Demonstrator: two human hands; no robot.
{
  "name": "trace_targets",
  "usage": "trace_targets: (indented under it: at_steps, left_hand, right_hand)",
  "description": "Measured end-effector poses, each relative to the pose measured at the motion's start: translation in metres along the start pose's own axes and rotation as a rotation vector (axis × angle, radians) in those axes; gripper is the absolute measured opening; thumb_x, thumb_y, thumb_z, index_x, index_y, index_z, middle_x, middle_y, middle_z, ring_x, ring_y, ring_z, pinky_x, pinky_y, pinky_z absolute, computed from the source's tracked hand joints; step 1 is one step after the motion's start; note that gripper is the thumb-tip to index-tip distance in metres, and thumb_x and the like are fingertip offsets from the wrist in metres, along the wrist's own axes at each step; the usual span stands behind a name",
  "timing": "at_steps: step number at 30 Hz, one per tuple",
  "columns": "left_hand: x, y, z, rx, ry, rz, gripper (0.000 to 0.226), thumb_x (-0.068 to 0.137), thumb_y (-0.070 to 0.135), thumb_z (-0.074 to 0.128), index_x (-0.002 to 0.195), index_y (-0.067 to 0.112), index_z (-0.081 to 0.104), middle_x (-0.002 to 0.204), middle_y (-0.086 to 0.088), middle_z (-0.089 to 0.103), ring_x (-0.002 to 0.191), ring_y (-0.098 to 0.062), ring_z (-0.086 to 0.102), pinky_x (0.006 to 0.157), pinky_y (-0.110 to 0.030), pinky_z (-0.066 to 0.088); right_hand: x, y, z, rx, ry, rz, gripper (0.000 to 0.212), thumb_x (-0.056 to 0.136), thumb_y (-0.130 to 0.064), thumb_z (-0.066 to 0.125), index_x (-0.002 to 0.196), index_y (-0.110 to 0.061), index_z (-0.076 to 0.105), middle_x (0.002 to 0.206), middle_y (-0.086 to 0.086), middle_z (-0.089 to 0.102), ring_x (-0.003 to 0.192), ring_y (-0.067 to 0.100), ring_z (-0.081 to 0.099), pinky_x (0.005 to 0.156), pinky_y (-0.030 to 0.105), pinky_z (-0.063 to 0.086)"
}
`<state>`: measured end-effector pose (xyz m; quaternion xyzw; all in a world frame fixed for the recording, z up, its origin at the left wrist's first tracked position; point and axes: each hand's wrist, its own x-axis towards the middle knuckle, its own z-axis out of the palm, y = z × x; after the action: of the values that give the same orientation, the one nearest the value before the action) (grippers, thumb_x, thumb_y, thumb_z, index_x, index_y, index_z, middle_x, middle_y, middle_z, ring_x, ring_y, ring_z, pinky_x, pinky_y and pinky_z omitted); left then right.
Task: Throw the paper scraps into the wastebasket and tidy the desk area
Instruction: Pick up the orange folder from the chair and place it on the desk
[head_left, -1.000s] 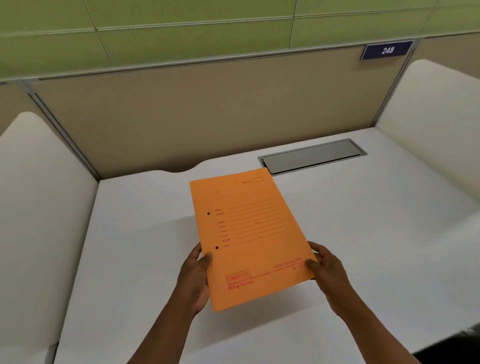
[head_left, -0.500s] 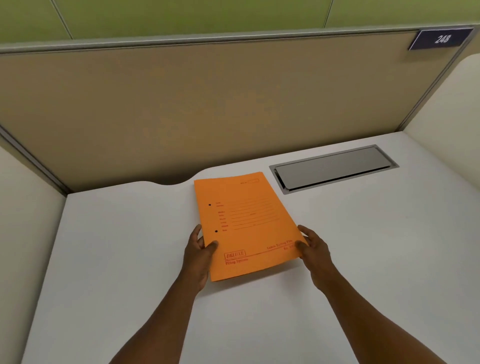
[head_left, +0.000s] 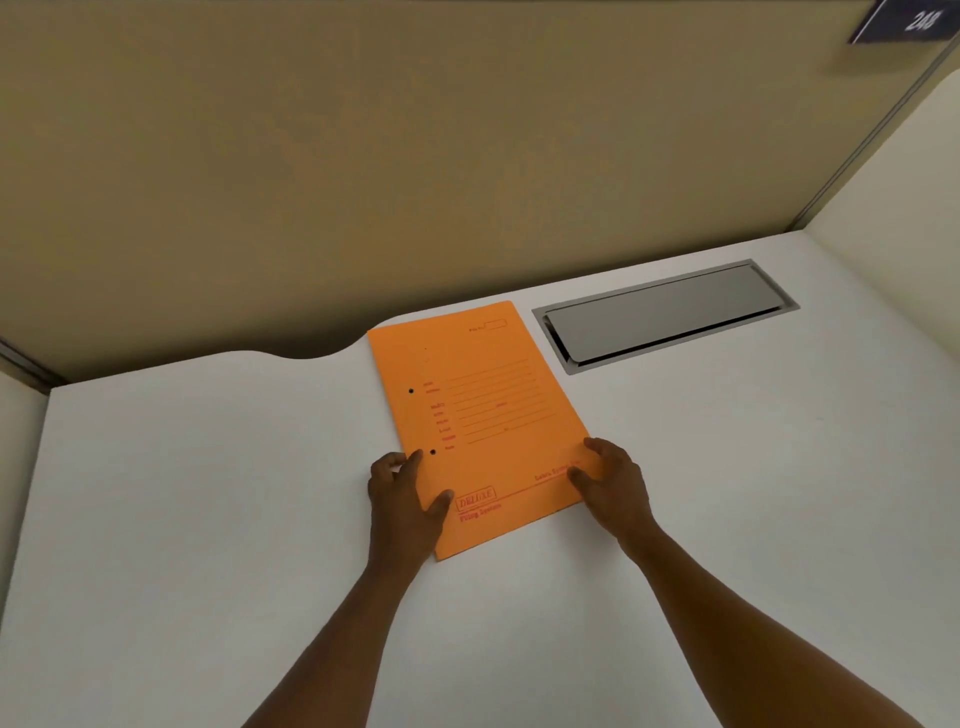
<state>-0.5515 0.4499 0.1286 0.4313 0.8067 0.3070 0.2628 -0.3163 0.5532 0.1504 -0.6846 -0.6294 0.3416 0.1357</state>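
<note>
On desk (head_left: 208, 493), folder (head_left: 483, 415) between hands

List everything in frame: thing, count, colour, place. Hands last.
file folder: 1, orange with red print, flat on the desk against the back edge
desk: 1, white, fills the lower frame
cable tray lid: 1, grey metal, set in the desk right of the folder
partition panel: 1, tan, behind the desk
number plate: 1, dark blue, top right corner
left hand: 1, on the folder's near left corner
right hand: 1, on the folder's near right corner
</note>
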Motion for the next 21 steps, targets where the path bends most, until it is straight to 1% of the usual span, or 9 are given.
trace_targets:
  at_steps: [4, 8, 10, 14, 18, 21]
  left_hand:
    - [-0.003, -0.004, -0.003, 0.002, -0.015, 0.006, 0.069, 0.084, 0.030, 0.074, 0.142, 0.009, 0.044, 0.144, -0.012, 0.037, 0.134, -0.028, 0.034, 0.107, -0.038, 0.036]
    - [-0.020, -0.003, -0.014, 0.000, -0.039, -0.023, 0.068, 0.088, 0.038, 0.067, 0.145, 0.012, 0.039, 0.150, -0.010, 0.035, 0.137, -0.027, 0.033, 0.108, -0.040, 0.036]
    - [-0.031, 0.002, -0.021, 0.011, -0.047, -0.023, 0.067, 0.090, 0.041, 0.063, 0.146, 0.014, 0.037, 0.151, -0.008, 0.036, 0.138, -0.026, 0.034, 0.108, -0.041, 0.037]
    - [-0.065, 0.019, -0.039, 0.100, -0.088, 0.030, 0.062, 0.094, 0.044, 0.054, 0.146, 0.016, 0.037, 0.153, -0.007, 0.036, 0.140, -0.024, 0.033, 0.109, -0.040, 0.035]
    - [-0.113, 0.036, -0.054, 0.270, -0.067, 0.159, 0.059, 0.099, 0.049, 0.039, 0.148, 0.017, 0.035, 0.158, -0.007, 0.030, 0.145, -0.025, 0.026, 0.115, -0.040, 0.026]
    - [-0.155, 0.047, -0.060, 0.337, -0.061, 0.203, 0.063, 0.098, 0.053, 0.030, 0.151, 0.019, 0.030, 0.160, -0.007, 0.023, 0.148, -0.024, 0.019, 0.118, -0.038, 0.019]
  right_hand:
    - [-0.003, -0.001, -0.003, -0.072, -0.014, 0.017, 0.060, 0.088, -0.038, 0.067, 0.140, -0.015, 0.046, 0.141, 0.008, 0.052, 0.128, 0.033, 0.048, 0.104, 0.055, 0.041]
    - [-0.024, -0.002, -0.011, -0.041, 0.003, 0.017, 0.059, 0.087, -0.038, 0.068, 0.138, -0.015, 0.048, 0.138, 0.008, 0.055, 0.126, 0.032, 0.050, 0.103, 0.055, 0.042]
    - [-0.039, -0.002, -0.015, -0.036, 0.002, -0.003, 0.059, 0.086, -0.039, 0.069, 0.137, -0.016, 0.049, 0.139, 0.007, 0.055, 0.128, 0.030, 0.049, 0.105, 0.054, 0.041]
    - [-0.077, -0.003, -0.030, -0.062, 0.018, -0.068, 0.058, 0.087, -0.036, 0.069, 0.139, -0.017, 0.049, 0.144, 0.002, 0.051, 0.135, 0.025, 0.043, 0.109, 0.047, 0.036]
    - [-0.123, 0.005, -0.047, -0.124, 0.039, -0.192, 0.061, 0.087, -0.038, 0.069, 0.140, -0.017, 0.048, 0.146, 0.001, 0.048, 0.137, 0.023, 0.041, 0.109, 0.042, 0.034]
    - [-0.160, 0.022, -0.058, -0.242, 0.052, -0.292, 0.065, 0.087, -0.044, 0.065, 0.143, -0.017, 0.046, 0.152, 0.003, 0.040, 0.142, 0.022, 0.034, 0.111, 0.041, 0.031]
